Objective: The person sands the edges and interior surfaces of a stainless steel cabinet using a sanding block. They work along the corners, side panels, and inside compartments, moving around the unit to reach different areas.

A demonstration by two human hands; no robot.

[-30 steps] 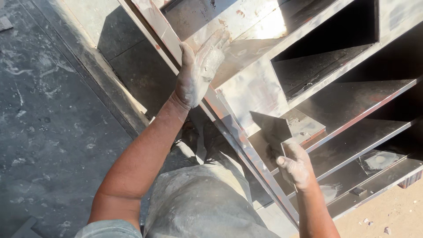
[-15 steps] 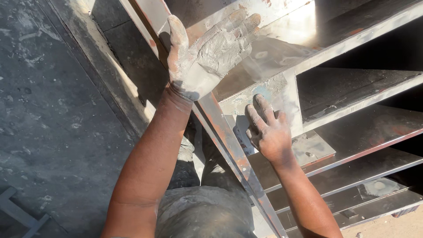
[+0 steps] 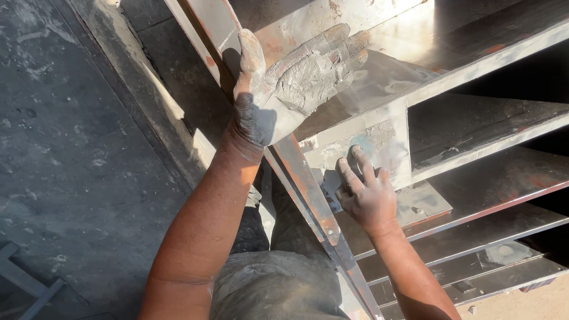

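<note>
Head cam looking straight down on a steel frame (image 3: 474, 53) built out of plates and angle bars, rusty in spots and smeared with grey filler. Left hand (image 3: 284, 95) is caked in that grey putty, fingers spread and palm turned up, with the heel of the hand resting against the slanted steel rail (image 3: 308, 195) that runs from the top left down to the lower middle; it isn't gripping anything, and my guess is it's held flat like that so the lump of putty on the palm stays put, like a palette. Right hand (image 3: 367, 198) is lower and to the right, fingers pressed flat onto a small upright plate (image 3: 379, 148) at the joint where a patch of filler already sits, so it looks like it's rubbing the stuff into the seam. That hand doesn't seem closed on anything either. The two hands are apart, the rail running between them. Underneath you can see dusty grey trousers (image 3: 278, 284) and a dark concrete floor (image 3: 71, 148) off to the left.
</note>
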